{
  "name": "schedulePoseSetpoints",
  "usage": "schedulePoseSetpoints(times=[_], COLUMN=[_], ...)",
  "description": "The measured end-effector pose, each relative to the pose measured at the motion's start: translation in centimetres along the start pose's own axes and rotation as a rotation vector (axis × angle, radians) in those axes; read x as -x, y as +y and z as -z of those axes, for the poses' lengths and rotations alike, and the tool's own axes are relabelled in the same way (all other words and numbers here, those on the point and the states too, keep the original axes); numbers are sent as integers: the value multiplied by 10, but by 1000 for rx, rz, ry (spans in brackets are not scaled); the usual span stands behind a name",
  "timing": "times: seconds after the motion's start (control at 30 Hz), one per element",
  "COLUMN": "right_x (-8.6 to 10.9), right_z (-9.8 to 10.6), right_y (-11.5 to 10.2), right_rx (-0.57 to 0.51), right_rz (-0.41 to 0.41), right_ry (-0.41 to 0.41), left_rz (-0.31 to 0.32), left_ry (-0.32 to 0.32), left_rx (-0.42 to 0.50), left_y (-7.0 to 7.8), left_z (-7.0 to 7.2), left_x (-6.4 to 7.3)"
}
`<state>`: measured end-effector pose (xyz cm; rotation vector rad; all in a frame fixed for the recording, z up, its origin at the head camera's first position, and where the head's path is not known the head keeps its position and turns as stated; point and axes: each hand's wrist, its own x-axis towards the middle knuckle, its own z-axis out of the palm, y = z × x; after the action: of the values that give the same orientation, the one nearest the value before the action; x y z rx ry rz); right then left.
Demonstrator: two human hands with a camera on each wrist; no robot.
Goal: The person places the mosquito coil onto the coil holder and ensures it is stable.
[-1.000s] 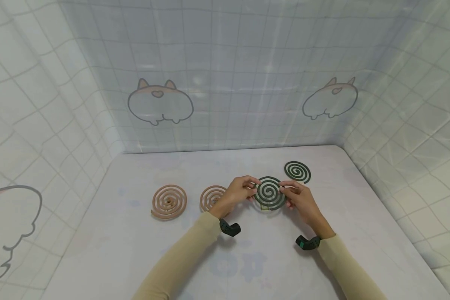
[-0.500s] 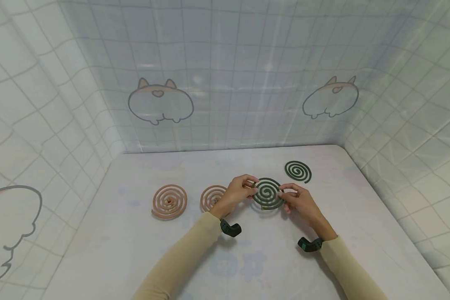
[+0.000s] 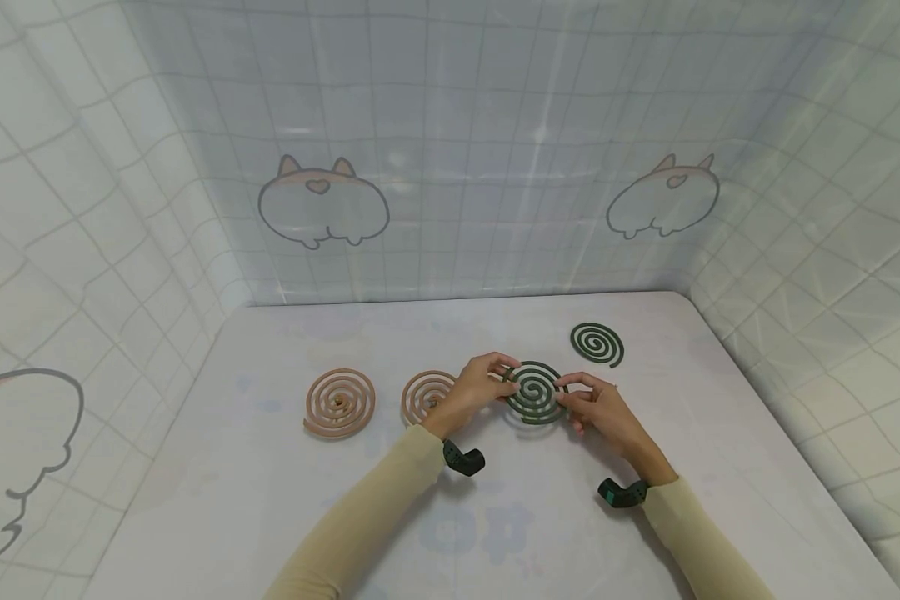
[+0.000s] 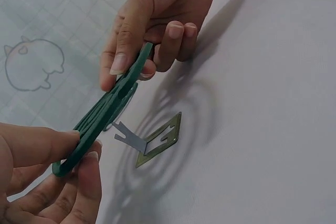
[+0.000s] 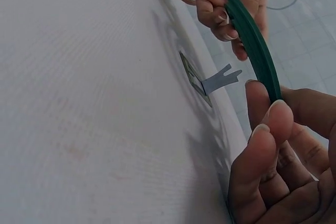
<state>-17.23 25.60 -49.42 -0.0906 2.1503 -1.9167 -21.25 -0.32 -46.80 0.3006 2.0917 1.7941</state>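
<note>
Above pale tabletop [image 3: 217, 492] amid gridded walls [image 3: 480, 108], green coil [image 3: 532, 391] in the grip of fingers [image 5: 278, 119] of both hands [image 3: 480, 386] [image 3: 600, 408].

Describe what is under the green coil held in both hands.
A small metal stand lies on the table, its forked prong raised but not touching the coil. In the head view, the coil covers most of the stand.

Underneath the held green coil [image 5: 259, 51] a gap opens over the table [image 3: 532, 492], though a forked metal stand [image 4: 130, 139] pokes up into it. The left hand [image 3: 478, 390] bars the middle brown coil [image 3: 422, 400] from the right; the left brown coil [image 3: 337, 403] is approachable from its outer side (the lane between those two looks tight).
</note>
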Motion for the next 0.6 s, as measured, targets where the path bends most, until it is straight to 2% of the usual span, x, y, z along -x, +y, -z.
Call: schedulePoseSetpoints(times=[0.13,0.4,0.6], right_x=[-1,-1,-1], right_z=[1,2,2], right_y=[1,0,1], right_rx=[23,53,100], right_rz=[-10,3,-18], right_ry=[1,53,46], left_rz=[-1,-14,-17], left_ry=[3,-5,-16], left_rx=[-18,-18,-42], left_y=[-1,-3,-3], left_z=[-1,-2,-3], left_x=[0,-1,-2])
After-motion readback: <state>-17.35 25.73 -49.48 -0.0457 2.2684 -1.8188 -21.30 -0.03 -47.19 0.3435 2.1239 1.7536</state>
